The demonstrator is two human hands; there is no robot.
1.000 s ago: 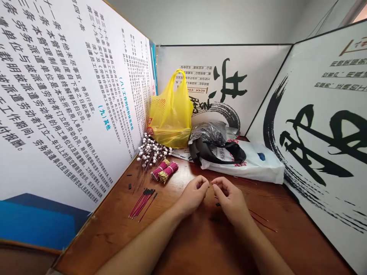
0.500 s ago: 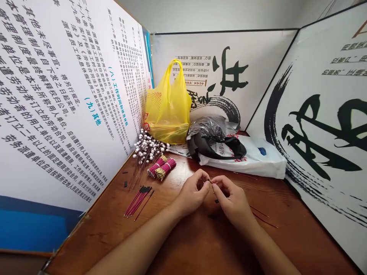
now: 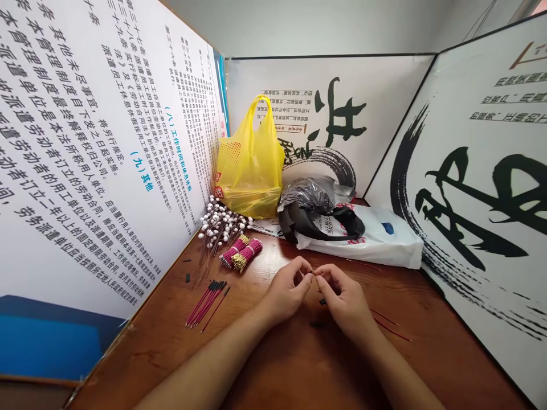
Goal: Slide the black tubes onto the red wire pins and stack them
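Observation:
Over the middle of the wooden table, my left hand (image 3: 287, 290) and my right hand (image 3: 346, 299) meet, thumbs and forefingers pinched together. Between the fingertips is a thin reddish wire (image 3: 314, 273), mostly hidden by the fingers. Small black sleeves (image 3: 322, 302) lie on the wood by my right hand. To its right, loose red wires (image 3: 391, 330) emerge from behind the wrist. Off to the left, several red wires with black ends (image 3: 208, 304) lie side by side, with one a little apart.
Two tied bundles of red wires (image 3: 248, 254) lie beside white-tipped stems (image 3: 222, 222). Behind them stands a yellow plastic bag (image 3: 251, 165). A white bag (image 3: 393, 242) with a black strap (image 3: 290, 222) lies at the back. Printed panels (image 3: 363, 114) wall in the table (image 3: 273, 364).
Both hands stay pinched together at nearly the same spot, the fingers shifting only slightly. The whole view has tilted a little; nothing on the table has visibly moved.

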